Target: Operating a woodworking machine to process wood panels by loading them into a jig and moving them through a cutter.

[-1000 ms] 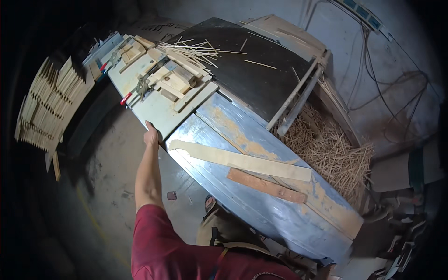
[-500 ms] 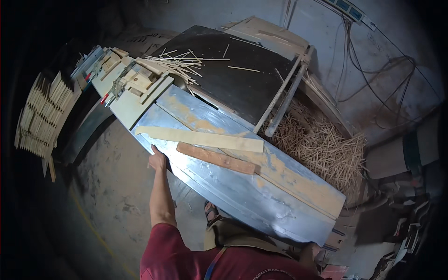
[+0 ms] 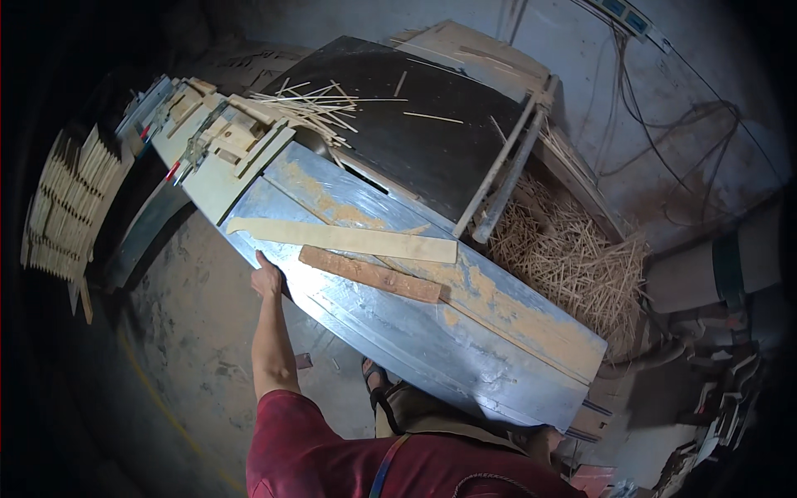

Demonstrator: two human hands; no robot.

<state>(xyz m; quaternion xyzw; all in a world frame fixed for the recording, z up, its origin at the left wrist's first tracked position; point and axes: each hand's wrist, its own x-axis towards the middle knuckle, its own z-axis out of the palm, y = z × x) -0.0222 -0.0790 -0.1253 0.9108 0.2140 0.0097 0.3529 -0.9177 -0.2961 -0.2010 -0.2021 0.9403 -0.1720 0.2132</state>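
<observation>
My left hand (image 3: 267,278) grips the near long edge of a silvery metal sliding table (image 3: 398,340), thumb on top and fingers curled beneath. At the table's near right corner, my right hand (image 3: 544,440) rests against the edge, its fingers mostly hidden. Across the metal top lies a long pale wooden strip (image 3: 349,239), with a shorter, rough brown piece of wood (image 3: 369,274) just in front of it. A pale board carrying wooden blocks (image 3: 237,137) and a red-tipped clamp (image 3: 173,171) is at the table's far left part.
A dark tabletop (image 3: 415,141) adjoins the metal one, with thin wooden sticks (image 3: 311,108) scattered over it. Many more offcuts are heaped (image 3: 573,249) behind at right. Notched wooden pieces (image 3: 70,199) stand stacked at left. Cables (image 3: 685,158) hang on the wall.
The metal table has slid slightly left and away, carrying the two wooden pieces and the clamped board. Both my hands have moved along with it.
</observation>
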